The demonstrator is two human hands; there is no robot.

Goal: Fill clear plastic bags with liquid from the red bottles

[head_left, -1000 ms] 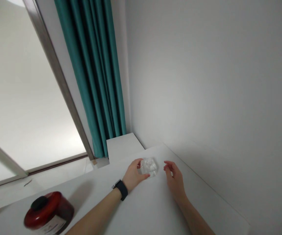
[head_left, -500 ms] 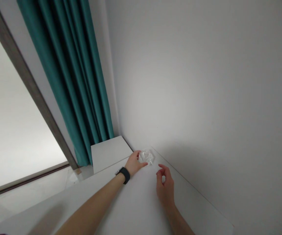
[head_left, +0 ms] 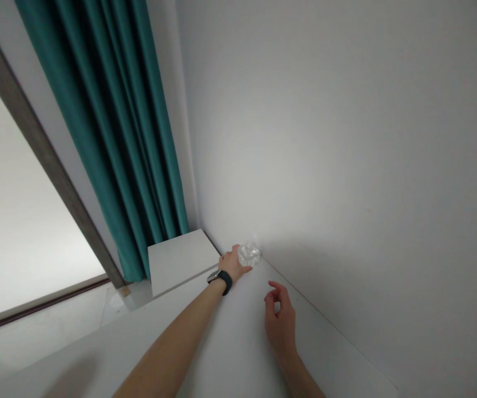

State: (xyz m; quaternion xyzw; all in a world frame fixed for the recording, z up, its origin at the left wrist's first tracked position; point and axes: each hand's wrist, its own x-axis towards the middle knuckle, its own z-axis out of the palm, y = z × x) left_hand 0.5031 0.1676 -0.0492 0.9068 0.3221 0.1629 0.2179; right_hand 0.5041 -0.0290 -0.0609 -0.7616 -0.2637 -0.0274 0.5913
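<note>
My left hand [head_left: 233, 263], with a dark watch on its wrist, reaches to the wall end of the white tabletop [head_left: 225, 337]. Its fingers and thumb grip the side of a clear, shiny, glass-like dish [head_left: 249, 254], close against the wall. The exact kind of dish cannot be made out. Closer to me on the right, my right hand [head_left: 279, 315] hovers over or rests on the white surface. Its fingers are loosely curled, the index finger stands apart from the thumb, and nothing shows between them.
A plain wall [head_left: 325, 138] rises along the right edge of the tabletop. A lower white panel [head_left: 182, 260] sits beyond the left edge, below a long teal curtain [head_left: 118, 138]. A dark-framed bright pane [head_left: 22, 210] stands at the left, above a pale floor [head_left: 76, 309].
My left hand has moved forward and slightly right, closing on the clear dish. The dish now sits nearer the wall. My right hand has barely moved.
</note>
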